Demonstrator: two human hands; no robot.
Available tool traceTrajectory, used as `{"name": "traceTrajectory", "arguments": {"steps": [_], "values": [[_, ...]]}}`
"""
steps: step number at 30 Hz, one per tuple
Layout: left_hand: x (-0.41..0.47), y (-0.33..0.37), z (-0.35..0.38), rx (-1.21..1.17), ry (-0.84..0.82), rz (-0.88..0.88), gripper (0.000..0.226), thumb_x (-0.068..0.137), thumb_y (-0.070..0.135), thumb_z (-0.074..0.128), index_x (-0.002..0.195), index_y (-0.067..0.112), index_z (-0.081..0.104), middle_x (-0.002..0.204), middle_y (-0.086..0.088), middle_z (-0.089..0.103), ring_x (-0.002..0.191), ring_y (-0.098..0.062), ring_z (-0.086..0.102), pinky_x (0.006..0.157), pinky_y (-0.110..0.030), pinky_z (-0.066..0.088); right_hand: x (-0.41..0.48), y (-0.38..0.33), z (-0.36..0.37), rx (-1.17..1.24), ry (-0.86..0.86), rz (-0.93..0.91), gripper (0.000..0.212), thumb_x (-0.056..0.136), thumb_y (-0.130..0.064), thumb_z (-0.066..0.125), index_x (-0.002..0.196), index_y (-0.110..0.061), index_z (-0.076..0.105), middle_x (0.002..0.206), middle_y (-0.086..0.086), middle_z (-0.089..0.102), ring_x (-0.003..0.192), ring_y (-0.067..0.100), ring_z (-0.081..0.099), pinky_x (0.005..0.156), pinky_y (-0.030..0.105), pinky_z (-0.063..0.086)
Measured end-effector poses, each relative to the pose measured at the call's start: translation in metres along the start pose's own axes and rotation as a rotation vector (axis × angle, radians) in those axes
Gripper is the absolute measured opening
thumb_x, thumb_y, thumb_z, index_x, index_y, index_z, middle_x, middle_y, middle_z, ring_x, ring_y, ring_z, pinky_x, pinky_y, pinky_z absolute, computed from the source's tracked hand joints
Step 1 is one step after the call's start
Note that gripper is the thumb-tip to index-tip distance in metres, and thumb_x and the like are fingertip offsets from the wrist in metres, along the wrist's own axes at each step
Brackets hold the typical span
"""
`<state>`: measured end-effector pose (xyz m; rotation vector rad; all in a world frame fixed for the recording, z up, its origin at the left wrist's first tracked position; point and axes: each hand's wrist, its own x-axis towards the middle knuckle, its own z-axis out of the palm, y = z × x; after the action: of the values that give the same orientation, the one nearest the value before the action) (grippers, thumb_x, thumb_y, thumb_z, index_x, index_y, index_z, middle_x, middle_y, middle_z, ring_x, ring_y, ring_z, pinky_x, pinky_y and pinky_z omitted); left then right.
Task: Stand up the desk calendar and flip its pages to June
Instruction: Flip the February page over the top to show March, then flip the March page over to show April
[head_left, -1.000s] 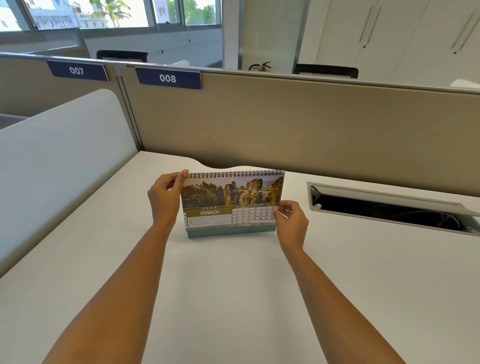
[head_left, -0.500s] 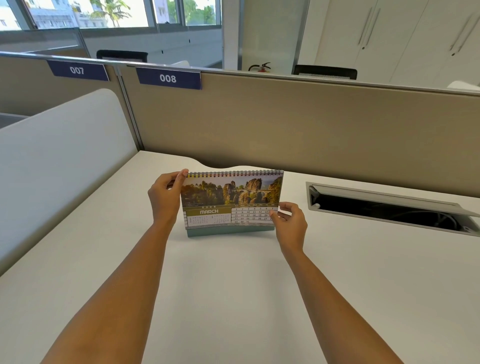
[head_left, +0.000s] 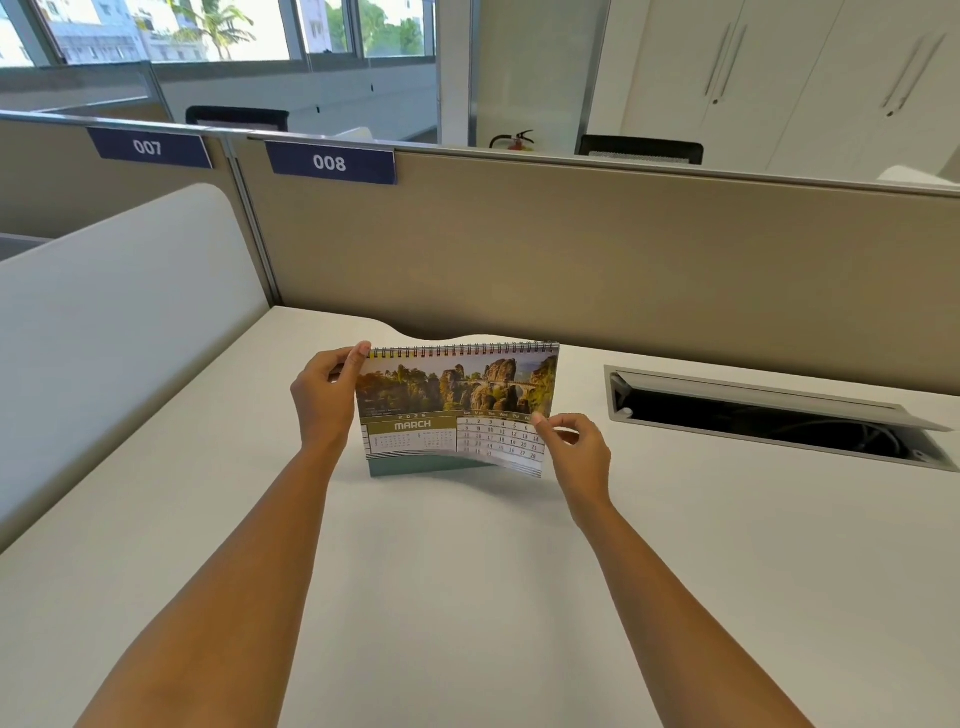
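Observation:
The desk calendar (head_left: 452, 400) stands upright on the white desk (head_left: 467, 597), spiral binding on top. Its front page shows MARCH under a photo of rock cliffs and a bridge. My left hand (head_left: 324, 402) grips the calendar's upper left corner, thumb at the binding. My right hand (head_left: 576, 457) pinches the lower right edge of the March page between thumb and fingers. That corner is lifted off the teal base and curls toward me.
A beige partition (head_left: 571, 270) with labels 007 and 008 runs behind the desk. A white curved divider (head_left: 114, 332) closes the left side. An open cable tray (head_left: 769, 421) is sunk into the desk at the right.
My right hand has pulled the lower right corner of the March page outward and toward me, bending the page away from the base. My left hand has stayed at the top left corner.

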<state>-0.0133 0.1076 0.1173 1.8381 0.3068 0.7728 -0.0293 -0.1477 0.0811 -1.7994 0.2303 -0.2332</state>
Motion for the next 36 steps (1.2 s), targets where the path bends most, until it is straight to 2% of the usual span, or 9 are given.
{"name": "traceTrajectory", "arguments": {"steps": [6, 8, 11, 16, 19, 21, 26, 31, 36], "values": [[0.001, 0.001, -0.006, -0.069, -0.066, -0.043, 0.035, 0.089, 0.039, 0.053, 0.105, 0.011, 0.066, 0.103, -0.010, 0.067, 0.089, -0.017, 0.060, 0.066, -0.020, 0.049, -0.002, -0.021, -0.030, 0.209, -0.479, 0.110, 0.059, 0.091, -0.060, 0.020, 0.101, -0.028, 0.069, 0.097, -0.001, 0.075, 0.094, 0.017, 0.070, 0.074, 0.024, 0.054], [0.000, 0.001, -0.008, -0.142, -0.091, -0.094, 0.035, 0.091, 0.043, 0.047, 0.098, 0.017, 0.069, 0.096, -0.005, 0.069, 0.082, -0.015, 0.064, 0.063, -0.020, 0.050, 0.001, -0.032, -0.038, 0.369, -0.546, 0.152, 0.072, 0.092, -0.059, 0.009, 0.096, -0.025, 0.073, 0.099, 0.005, 0.075, 0.096, 0.017, 0.069, 0.079, 0.029, 0.054], [0.000, 0.002, -0.011, -0.248, -0.109, -0.174, 0.037, 0.096, 0.040, 0.038, 0.093, 0.022, 0.070, 0.092, -0.001, 0.069, 0.078, -0.011, 0.066, 0.057, -0.012, 0.050, 0.005, -0.049, -0.041, 0.540, -0.564, 0.045, 0.066, 0.097, -0.048, 0.010, 0.102, -0.021, 0.070, 0.114, 0.011, 0.068, 0.106, 0.018, 0.064, 0.094, 0.038, 0.048], [-0.002, 0.007, -0.009, -0.288, -0.090, -0.185, 0.028, 0.097, 0.030, 0.037, 0.089, 0.025, 0.064, 0.099, 0.001, 0.065, 0.092, -0.019, 0.059, 0.078, -0.026, 0.046, 0.006, -0.076, -0.025, -0.033, -0.360, -0.453, 0.037, 0.098, -0.038, 0.031, 0.127, -0.030, 0.051, 0.140, -0.003, 0.049, 0.128, 0.007, 0.042, 0.098, 0.008, 0.035], [-0.001, 0.003, -0.008, -0.245, -0.095, -0.150, 0.027, 0.096, 0.030, 0.040, 0.098, 0.017, 0.063, 0.107, -0.006, 0.066, 0.092, -0.022, 0.059, 0.079, -0.028, 0.046, 0.019, -0.078, -0.015, -0.505, -0.247, -0.695, 0.040, 0.095, -0.032, 0.043, 0.135, -0.026, 0.042, 0.147, -0.005, 0.039, 0.140, 0.012, 0.025, 0.112, 0.030, 0.023], [0.000, 0.001, -0.007, -0.220, -0.091, -0.141, 0.029, 0.096, 0.032, 0.041, 0.101, 0.014, 0.064, 0.108, -0.007, 0.066, 0.092, -0.022, 0.059, 0.078, -0.029, 0.046, 0.028, -0.078, -0.011, -0.689, -0.208, -0.776, 0.043, 0.095, -0.031, 0.044, 0.138, -0.024, 0.038, 0.150, -0.004, 0.035, 0.142, 0.015, 0.021, 0.115, 0.032, 0.016], [-0.001, 0.000, -0.005, -0.169, -0.080, -0.073, 0.030, 0.096, 0.034, 0.041, 0.111, 0.015, 0.059, 0.115, -0.008, 0.064, 0.096, -0.024, 0.060, 0.083, -0.035, 0.052, 0.050, -0.075, -0.007, -0.903, -0.208, -0.827, 0.046, 0.094, -0.035, 0.045, 0.138, -0.022, 0.037, 0.148, -0.001, 0.038, 0.140, 0.019, 0.027, 0.116, 0.037, 0.015], [-0.002, 0.001, -0.003, -0.236, -0.054, -0.025, 0.029, 0.095, 0.038, 0.041, 0.117, 0.022, 0.051, 0.115, 0.002, 0.061, 0.095, -0.016, 0.062, 0.065, -0.012, 0.054, 0.057, -0.072, -0.004, -0.997, -0.195, -0.878, 0.037, 0.095, -0.029, 0.043, 0.131, -0.021, 0.045, 0.133, 0.002, 0.054, 0.127, 0.021, 0.044, 0.112, 0.037, 0.023], [-0.002, 0.003, -0.004, -0.196, -0.056, 0.034, 0.041, 0.086, 0.048, 0.046, 0.122, 0.027, 0.047, 0.103, -0.001, 0.065, 0.096, -0.016, 0.063, 0.070, -0.022, 0.056, 0.059, -0.069, -0.001, -0.980, -0.161, -0.894, 0.032, 0.097, -0.027, 0.038, 0.126, -0.019, 0.050, 0.125, 0.004, 0.059, 0.117, 0.023, 0.050, 0.105, 0.035, 0.030]]}}
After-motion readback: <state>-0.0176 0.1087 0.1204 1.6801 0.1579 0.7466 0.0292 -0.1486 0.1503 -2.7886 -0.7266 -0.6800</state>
